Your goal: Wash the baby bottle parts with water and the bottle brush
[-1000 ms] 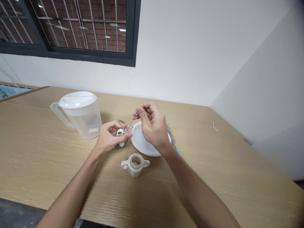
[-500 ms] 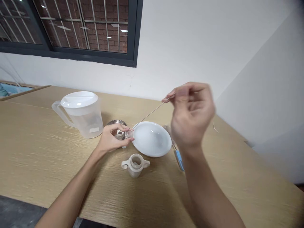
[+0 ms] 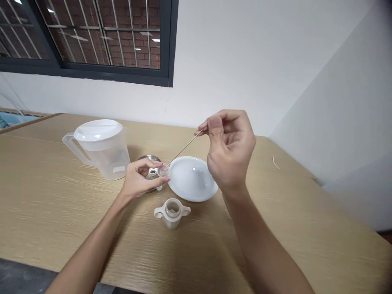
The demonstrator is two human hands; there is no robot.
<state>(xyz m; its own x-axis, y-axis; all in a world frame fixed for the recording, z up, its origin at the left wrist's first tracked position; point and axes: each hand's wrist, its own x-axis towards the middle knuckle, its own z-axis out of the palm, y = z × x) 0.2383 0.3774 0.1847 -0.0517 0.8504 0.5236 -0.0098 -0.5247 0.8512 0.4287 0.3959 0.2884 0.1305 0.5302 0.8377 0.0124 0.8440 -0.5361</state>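
Observation:
My left hand (image 3: 134, 177) pinches a small, clear round piece (image 3: 164, 171) between thumb and fingers, its round face turned up toward me. My right hand (image 3: 231, 149) is raised above the white bowl (image 3: 193, 183) and grips a thin rod (image 3: 185, 147) between thumb and fingers. The rod slants down to the left, and its lower tip meets the face of the round piece. Below the hands a small two-handled cup (image 3: 172, 223) stands upright with its top open. Partly hidden behind my left hand lie a shiny metal dish (image 3: 150, 157) and a pale small part in it.
A translucent lidded pitcher (image 3: 112, 159) stands at the left, its handle pointing left. A short, pale bent strip (image 3: 276, 162) lies on the wooden table (image 3: 294, 228) at the right. Behind the table are a white wall (image 3: 232, 61) and a barred window (image 3: 107, 36).
My right hand has moved left and slightly down, and the rod's tip has come onto the round piece. The blue-handled item beside the bowl is now hidden by my right arm.

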